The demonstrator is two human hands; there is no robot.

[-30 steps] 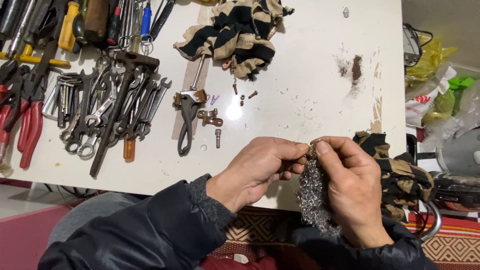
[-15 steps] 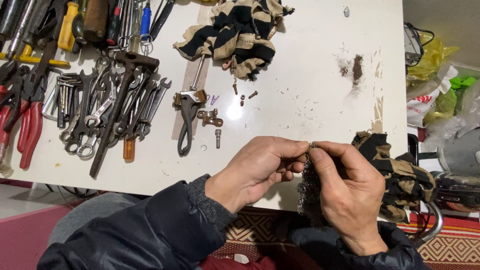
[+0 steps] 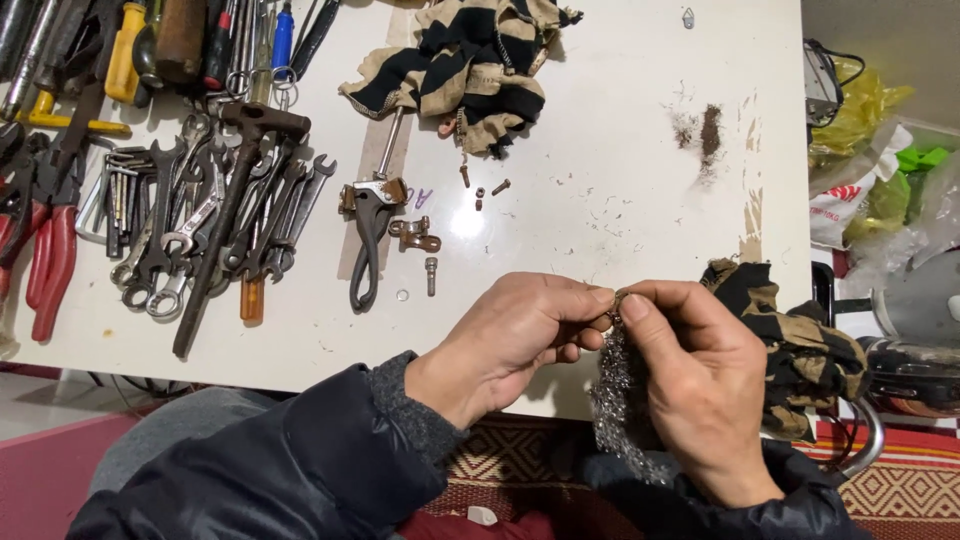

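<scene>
Two hands meet above the near edge of a white surface [image 3: 620,150]. Left hand [image 3: 520,335]: fingers curled, thumb and forefinger pressed together on a small part at the point where both hands touch; the part itself is too hidden to identify. Right hand [image 3: 700,385]: thumb and fingers pinched on the same spot, with a wad of steel wool [image 3: 615,405] held against the palm and hanging below the fingers, over the surface edge. Both arms wear dark padded sleeves.

Just beyond the hands, on the surface: a small bolt [image 3: 431,275], a washer [image 3: 401,295], a bent metal bracket [image 3: 415,235], and a lever with a dark handle [image 3: 367,235]. Farther back lie three tiny fasteners beside a striped black-and-tan cloth [image 3: 470,70]. A second piece of the same striped cloth [image 3: 800,335] lies at the right edge, touching the back of the right hand's side.

Left portion of the surface: a pile of wrenches [image 3: 200,220], a long hammer-like tool laid diagonally across them, red-handled pliers [image 3: 50,265] at the far left, and screwdrivers [image 3: 200,40] along the back edge. A patch of rust-coloured dust [image 3: 710,125] marks the surface at upper right. Beyond the right edge are plastic bags [image 3: 870,150] and a metal pot [image 3: 920,330].
</scene>
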